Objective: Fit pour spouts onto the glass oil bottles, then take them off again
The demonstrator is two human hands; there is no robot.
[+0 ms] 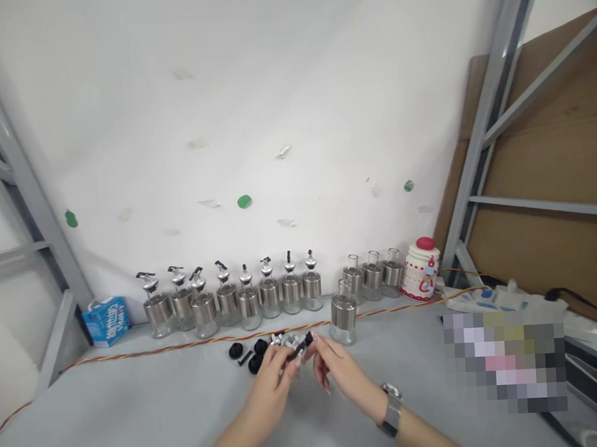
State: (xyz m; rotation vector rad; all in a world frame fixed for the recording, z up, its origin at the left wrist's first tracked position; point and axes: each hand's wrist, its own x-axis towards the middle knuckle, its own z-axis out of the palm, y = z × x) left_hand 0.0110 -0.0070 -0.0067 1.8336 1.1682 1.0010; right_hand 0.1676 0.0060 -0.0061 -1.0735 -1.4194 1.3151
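Above the grey table my left hand (272,375) is closed around a small pourer spout (300,349) with black and silvery parts. My right hand (342,371), a watch on its wrist, pinches the black end of that same piece; the fingers partly cover it. Just behind my left hand lie black rubber stoppers (236,350), a thin black tube (245,358) and a cluster of silvery spout parts (288,339). An open glass bottle with a metal sleeve (343,319) stands upright behind my right hand.
Along the wall stands a row of bottles with pourers fitted (227,298). Three bottles without tops (372,273) stand beside a white jar with a red lid (420,270). A blue carton (107,321) is at left. A twisted wire (185,346) crosses the table; a power strip (487,300) lies right.
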